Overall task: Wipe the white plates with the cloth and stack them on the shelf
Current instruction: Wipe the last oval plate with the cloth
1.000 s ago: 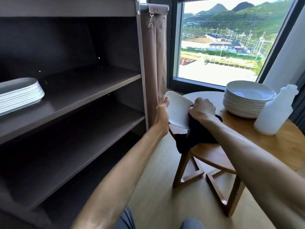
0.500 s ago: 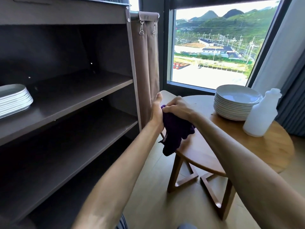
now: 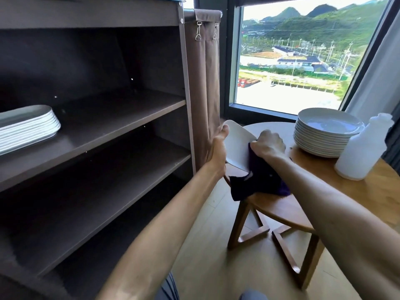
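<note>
Step in hand: we are wiping 1 white plate [image 3: 237,146], held tilted on edge above the near rim of the round table [image 3: 385,187].
Left hand: our left hand [image 3: 217,151] grips the plate by its left edge, thumb up over the rim.
Right hand: our right hand [image 3: 269,145] is clenched round the dark cloth [image 3: 257,180] and presses it against the plate's right side; the loose end of the cloth hangs below the plate.
Wiped stack: a pile of white plates [image 3: 28,129] sits at the left end of the upper shelf [image 3: 121,120]. We count about 8 rims in it, though the picture's edge cuts the pile off, so there may be more.
Unwiped stack: another pile of plates [image 3: 326,132] stands on the table by the window, about 9 high as far as we can count.
Progress: we judge the job roughly half done, since the 2 piles look much alike in height.
Left to do: finish this plate, carry it across to the shelf pile, then take the table pile down 1 at a time.
Other things: a white bottle [image 3: 363,150] stands on the table just beside the table pile, touching it or nearly so; we cannot tell which.
</note>
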The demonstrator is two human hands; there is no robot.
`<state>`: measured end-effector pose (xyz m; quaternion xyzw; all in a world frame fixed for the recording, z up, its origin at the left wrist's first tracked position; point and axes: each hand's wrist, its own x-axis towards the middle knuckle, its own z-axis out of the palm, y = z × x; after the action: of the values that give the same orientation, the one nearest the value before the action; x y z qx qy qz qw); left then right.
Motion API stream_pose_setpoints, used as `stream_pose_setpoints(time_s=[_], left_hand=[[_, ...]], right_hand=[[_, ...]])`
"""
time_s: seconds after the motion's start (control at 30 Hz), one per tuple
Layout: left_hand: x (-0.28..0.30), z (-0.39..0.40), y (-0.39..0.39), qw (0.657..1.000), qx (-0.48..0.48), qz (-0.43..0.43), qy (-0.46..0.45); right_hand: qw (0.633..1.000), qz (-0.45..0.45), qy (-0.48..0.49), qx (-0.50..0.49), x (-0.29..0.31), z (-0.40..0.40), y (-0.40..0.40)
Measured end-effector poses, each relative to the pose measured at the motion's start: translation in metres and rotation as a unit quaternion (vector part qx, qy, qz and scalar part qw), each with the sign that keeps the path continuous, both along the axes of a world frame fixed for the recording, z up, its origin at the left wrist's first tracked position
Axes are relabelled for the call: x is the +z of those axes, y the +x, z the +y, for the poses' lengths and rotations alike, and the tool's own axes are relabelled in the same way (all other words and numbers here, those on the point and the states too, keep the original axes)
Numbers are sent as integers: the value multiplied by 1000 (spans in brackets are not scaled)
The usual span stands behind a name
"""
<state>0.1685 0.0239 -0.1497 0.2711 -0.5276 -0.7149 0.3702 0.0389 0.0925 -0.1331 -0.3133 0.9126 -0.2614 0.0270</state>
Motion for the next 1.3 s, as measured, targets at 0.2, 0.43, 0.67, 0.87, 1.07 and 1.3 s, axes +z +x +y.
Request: stream_pose_setpoints(time_s=[0.2, 0.43, 0.67, 0.87, 1.07, 1.3], left_hand=[[-13, 11, -16, 999, 12, -53, -3], [3, 4, -19, 988, -7, 18, 155], [-13, -4, -14, 967, 22, 68, 243], [-14, -14, -10, 991, 45, 46, 113], [2, 1, -13, 999, 25, 19, 25], [-6, 15, -29, 997, 2, 24, 75]], right_hand=[[988, -2, -110, 105, 21, -16, 8], [946, -91, -108, 292, 36, -6, 41], [972, -49, 54, 225, 17, -10, 34], [985, -122, 71, 96, -1, -3, 4], [1000, -12, 8, -16, 11, -6, -8], [995, -13, -89, 32, 27, -23, 11]])
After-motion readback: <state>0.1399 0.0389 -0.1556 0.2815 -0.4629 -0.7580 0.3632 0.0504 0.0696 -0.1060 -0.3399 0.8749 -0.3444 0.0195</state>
